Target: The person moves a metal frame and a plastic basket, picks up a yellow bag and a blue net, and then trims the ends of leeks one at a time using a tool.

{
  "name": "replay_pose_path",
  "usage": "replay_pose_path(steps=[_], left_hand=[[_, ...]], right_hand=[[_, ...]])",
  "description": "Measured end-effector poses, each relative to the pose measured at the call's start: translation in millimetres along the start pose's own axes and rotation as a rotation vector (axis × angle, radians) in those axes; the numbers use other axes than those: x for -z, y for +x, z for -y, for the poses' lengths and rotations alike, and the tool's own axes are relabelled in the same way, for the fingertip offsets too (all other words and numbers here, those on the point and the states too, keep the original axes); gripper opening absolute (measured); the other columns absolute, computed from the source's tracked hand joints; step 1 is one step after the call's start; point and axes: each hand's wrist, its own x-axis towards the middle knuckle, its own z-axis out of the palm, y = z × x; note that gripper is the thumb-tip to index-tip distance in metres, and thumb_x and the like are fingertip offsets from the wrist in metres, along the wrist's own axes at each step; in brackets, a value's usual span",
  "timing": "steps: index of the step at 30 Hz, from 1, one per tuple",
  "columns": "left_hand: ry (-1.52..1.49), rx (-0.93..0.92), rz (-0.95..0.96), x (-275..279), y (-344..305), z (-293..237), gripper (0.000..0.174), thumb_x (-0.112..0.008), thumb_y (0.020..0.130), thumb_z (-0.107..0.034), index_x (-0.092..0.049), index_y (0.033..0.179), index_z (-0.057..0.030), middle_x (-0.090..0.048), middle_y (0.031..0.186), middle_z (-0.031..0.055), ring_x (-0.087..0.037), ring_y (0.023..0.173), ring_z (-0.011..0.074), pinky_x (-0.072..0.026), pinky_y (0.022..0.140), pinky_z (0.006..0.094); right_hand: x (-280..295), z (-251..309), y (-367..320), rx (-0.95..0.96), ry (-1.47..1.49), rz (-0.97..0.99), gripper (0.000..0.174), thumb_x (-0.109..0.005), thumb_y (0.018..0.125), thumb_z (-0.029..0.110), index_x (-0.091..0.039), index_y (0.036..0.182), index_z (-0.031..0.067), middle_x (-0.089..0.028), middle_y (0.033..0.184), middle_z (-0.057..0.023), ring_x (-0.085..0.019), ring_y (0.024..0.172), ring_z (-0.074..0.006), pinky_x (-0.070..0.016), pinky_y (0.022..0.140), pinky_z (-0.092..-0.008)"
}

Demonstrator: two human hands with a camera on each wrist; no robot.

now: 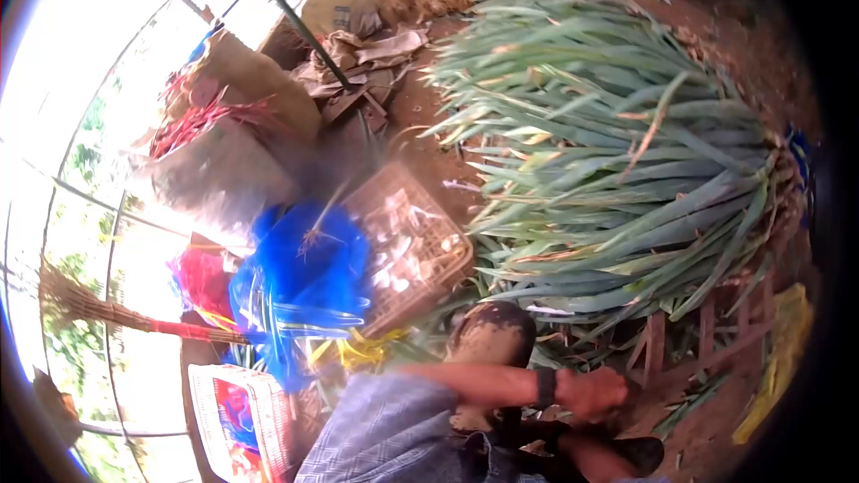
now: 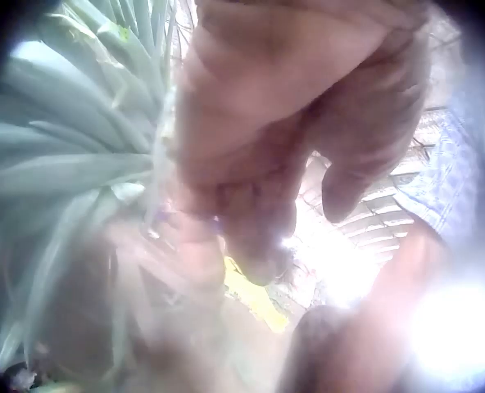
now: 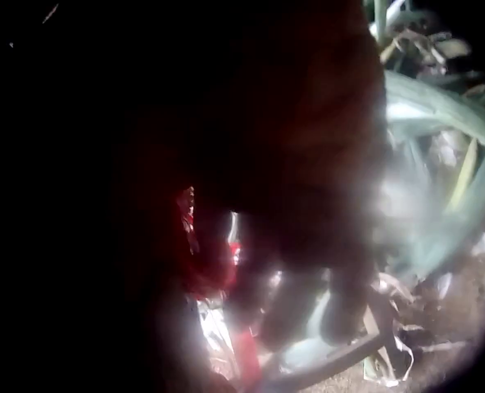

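Note:
Beside a large heap of long green leafy stalks (image 1: 608,152), my left hand (image 1: 591,394), with a dark band at its wrist, hangs over brown ground. The left wrist view shows that hand (image 2: 275,115) with fingers pointing down, slightly bent, and the thumb apart; no held thing shows. Stalks (image 2: 70,147) fan out beside it. Very dark in the right wrist view, my right hand (image 3: 308,172) is near green leaves (image 3: 439,115) and a wooden strip (image 3: 333,366); whether it grips anything is unclear. Part of the other forearm (image 1: 595,461) shows low in the head view.
A brown plastic crate (image 1: 461,255) with pale scraps lies left of the heap. Around it are blue plastic (image 1: 313,259), a broom (image 1: 107,309), a white basket (image 1: 284,411) and sacks (image 1: 277,89). Wooden slats (image 1: 707,331) and a yellow sheet (image 1: 778,367) lie at the right.

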Motion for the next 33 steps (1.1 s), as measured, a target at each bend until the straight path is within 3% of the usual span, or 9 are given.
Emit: replay_pose_path(steps=[3, 7, 9, 14, 19, 23, 25, 26, 33], left_hand=[[-0.12, -0.128, -0.25, 5.6, -7.4, 7.5, 0.019, -0.062, 0.079, -0.019, -0.059, 0.077, 0.0, -0.061, 0.075, 0.02, -0.06, 0.075, 0.0435, -0.0479, 0.063, 0.0499], [-0.26, -0.084, -0.594, 94.0, -78.1, -35.3, 0.023, -0.056, 0.093, -0.016, -0.058, 0.108, 0.0001, -0.063, 0.097, 0.0183, -0.063, 0.088, 0.032, -0.0502, 0.076, 0.0395], [-0.486, 0.051, -0.847, 134.5, -155.7, -48.9, 0.023, -0.057, 0.096, -0.019, -0.061, 0.113, -0.0033, -0.065, 0.1, 0.009, -0.064, 0.092, 0.0186, -0.053, 0.079, 0.0328], [-0.068, 0.443, -1.816, 184.7, -415.1, -37.4, 0.022, -0.057, 0.094, -0.024, -0.066, 0.095, -0.0033, -0.065, 0.084, 0.0052, -0.061, 0.071, 0.0132, -0.0502, 0.061, 0.0286], [-0.004, 0.713, -2.435, 164.2, -698.3, 24.6, 0.023, -0.059, 0.093, -0.024, -0.061, 0.099, -0.0013, -0.064, 0.09, 0.0072, -0.058, 0.076, 0.0148, -0.0472, 0.063, 0.0285], [0.164, 0.789, -2.375, 178.3, -810.3, 31.4, 0.052, -0.069, 0.082, -0.012, -0.048, 0.123, 0.0109, -0.062, 0.104, 0.0164, -0.058, 0.09, 0.0217, -0.0479, 0.079, 0.0332], [0.469, 0.761, -2.417, 200.5, -878.3, 69.8, 0.047, -0.07, 0.082, -0.023, -0.05, 0.12, -0.0053, -0.049, 0.077, -0.0019, -0.045, 0.058, 0.0088, -0.0338, 0.041, 0.0255], [0.414, 0.775, -2.426, 206.8, -896.8, 78.3, 0.044, -0.07, 0.081, -0.022, -0.05, 0.116, -0.0057, -0.049, 0.077, -0.0013, -0.045, 0.057, 0.0088, -0.0336, 0.042, 0.0255], [-0.037, 0.784, -2.447, 256.1, -830.4, 10.6, 0.055, -0.067, 0.084, -0.033, -0.046, 0.128, -0.0075, -0.059, 0.108, 0.0091, -0.057, 0.092, 0.0223, -0.0465, 0.068, 0.037]], right_hand=[[21.2, 26.0, -15.0, -0.008, -0.025, 0.026, 0.05, -0.065, 0.081, 0.02, -0.054, 0.128, 0.0037, -0.07, 0.101, -0.012, -0.064, 0.089, -0.0185, -0.0503, 0.076, -0.0344], [46.8, 66.0, -40.3, 0.008, -0.02, 0.015, 0.047, -0.064, 0.082, 0.02, -0.058, 0.124, 0.0008, -0.07, 0.101, -0.0113, -0.064, 0.087, -0.0168, -0.0506, 0.075, -0.0331], [53.7, 92.8, -54.9, -0.017, 0.05, -0.065, 0.045, -0.063, 0.082, 0.019, -0.06, 0.122, -0.0006, -0.07, 0.101, -0.011, -0.064, 0.086, -0.016, -0.0508, 0.075, -0.0324], [60.6, 124.3, -81.1, -0.154, 0.203, -0.433, 0.037, -0.07, 0.081, 0.017, -0.062, 0.11, -0.0055, -0.063, 0.08, -0.0031, -0.058, 0.074, -0.0119, -0.0473, 0.065, -0.0293], [56.2, 112.7, -97.2, -0.343, 0.375, -0.35, 0.031, -0.07, 0.081, 0.008, -0.061, 0.107, -0.0065, -0.066, 0.081, -0.0055, -0.06, 0.07, -0.0107, -0.0462, 0.06, -0.0249], [62.7, 114.6, -104.2, -0.414, 0.45, -0.334, 0.039, -0.071, 0.084, 0.009, -0.057, 0.115, -0.0092, -0.069, 0.088, -0.0113, -0.065, 0.077, -0.0162, -0.05, 0.065, -0.0287], [66.2, 120.6, -104.0, -0.408, 0.487, -0.346, 0.042, -0.07, 0.085, 0.008, -0.055, 0.118, -0.0114, -0.069, 0.091, -0.0145, -0.066, 0.08, -0.019, -0.0518, 0.068, -0.0314], [69.3, 125.3, -104.9, -0.4, 0.496, -0.357, 0.041, -0.07, 0.085, 0.007, -0.054, 0.118, -0.0118, -0.069, 0.093, -0.0156, -0.067, 0.081, -0.0199, -0.0523, 0.069, -0.0322], [72.4, 125.8, -103.2, -0.443, 0.463, -0.415, 0.04, -0.074, 0.084, 0.011, -0.058, 0.114, -0.0097, -0.07, 0.089, -0.0133, -0.066, 0.077, -0.0189, -0.0521, 0.069, -0.0322]])
